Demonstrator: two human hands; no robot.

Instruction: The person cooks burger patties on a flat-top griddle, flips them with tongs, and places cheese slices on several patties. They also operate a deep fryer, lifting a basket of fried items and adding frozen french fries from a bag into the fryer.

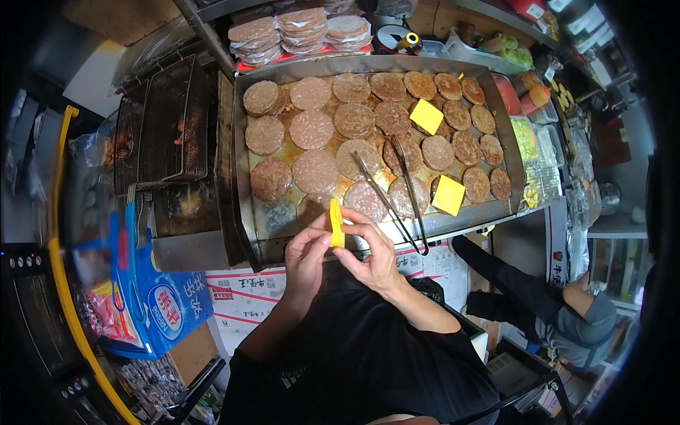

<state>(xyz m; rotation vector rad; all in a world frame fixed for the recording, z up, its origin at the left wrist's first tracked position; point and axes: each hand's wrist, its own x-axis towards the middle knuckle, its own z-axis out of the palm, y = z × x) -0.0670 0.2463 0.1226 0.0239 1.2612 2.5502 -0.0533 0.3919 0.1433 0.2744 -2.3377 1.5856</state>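
Note:
Both hands are over the front edge of the flat-top griddle. Between them they pinch a small stack of yellow cheese slices, seen edge-on. My left hand grips its left side; my right hand has thumb and fingers on its right side. Rows of round burger patties cover the griddle, pinker toward the left and browner toward the right. One cheese slice lies on a patty at the back right, another cheese slice on one nearer the front. Metal tongs rest spread across patties and the front rim.
Wire fryer baskets stand left of the griddle, beside a blue bag. Stacked patties with separating sheets sit behind it. Lettuce containers and a sauce bottle line the right. Another person is at the lower right.

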